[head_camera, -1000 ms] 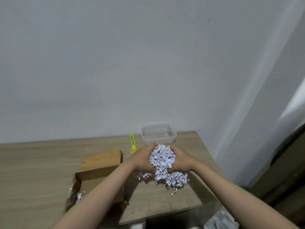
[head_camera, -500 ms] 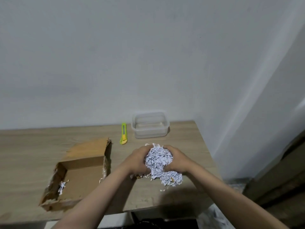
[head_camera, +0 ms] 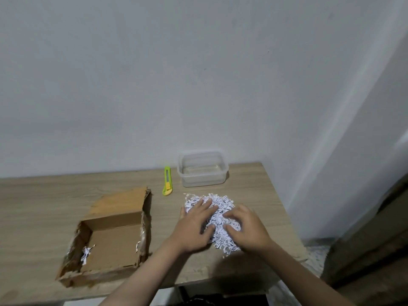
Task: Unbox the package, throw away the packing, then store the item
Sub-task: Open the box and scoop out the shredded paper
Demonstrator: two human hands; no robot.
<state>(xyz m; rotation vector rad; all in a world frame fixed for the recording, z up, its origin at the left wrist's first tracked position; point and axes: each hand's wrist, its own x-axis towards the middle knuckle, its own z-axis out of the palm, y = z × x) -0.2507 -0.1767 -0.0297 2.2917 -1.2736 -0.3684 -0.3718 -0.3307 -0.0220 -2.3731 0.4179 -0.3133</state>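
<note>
Left hand (head_camera: 194,226) and right hand (head_camera: 247,230): fingers spread, pressed flat on the white shredded-paper packing (head_camera: 217,214), now lowered from mid-air onto the wooden table (head_camera: 44,206); disposal pending. Open brown cardboard box (head_camera: 110,237): nearly emptied. Clear plastic container (head_camera: 202,168): farthest.

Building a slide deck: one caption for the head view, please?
Both hands, left and right, press on shredded paper beside the opened box.

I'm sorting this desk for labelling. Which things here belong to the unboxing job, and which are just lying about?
Job: box, opened; shredded paper heaped on the table; left hand and right hand, both on the heap; cutter.

Lying about: clear tub.
</note>
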